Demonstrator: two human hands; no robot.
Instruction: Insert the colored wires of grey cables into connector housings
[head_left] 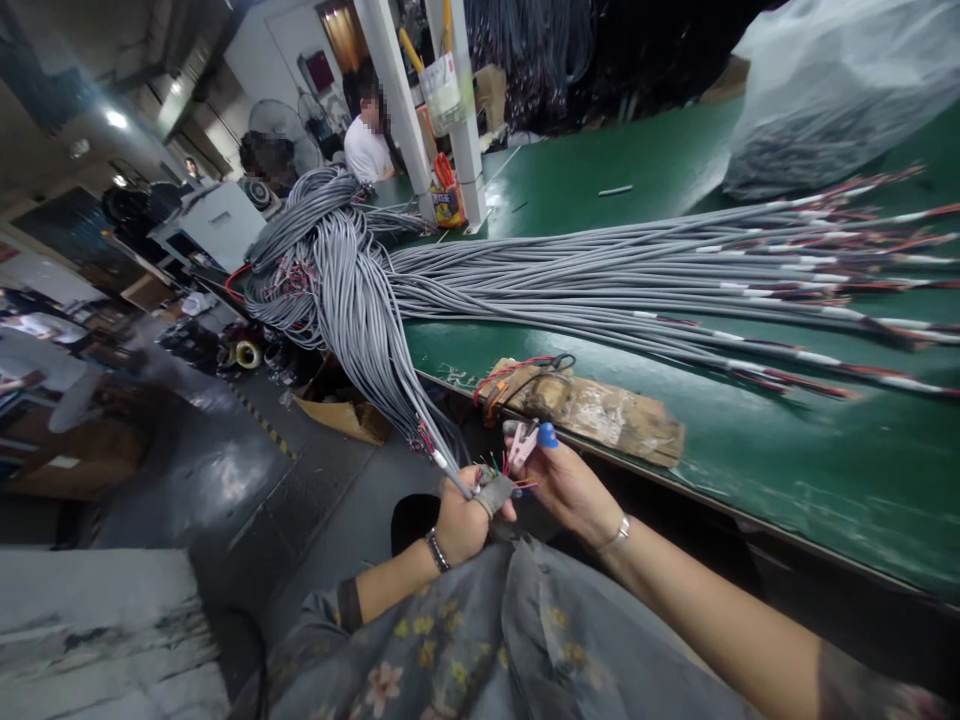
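Observation:
My left hand [461,520] is closed around the end of one grey cable [448,464], whose thin coloured wires fan out past the thumb, which wears a grey wrap. My right hand [562,485] grips a small pink cutter [523,443] with a blue-capped fingertip on it, its tip right at the wire ends. The cable runs up into a big bundle of grey cables [352,280] that droops off the edge of the green table [787,440] and spreads across it to the right.
A taped cardboard pad [600,405] with red and black wires lies at the table's edge. A large plastic bag [832,90] sits at the far right. White posts [465,120], an orange container and a seated person [367,140] are at the back. Concrete floor lies to the left.

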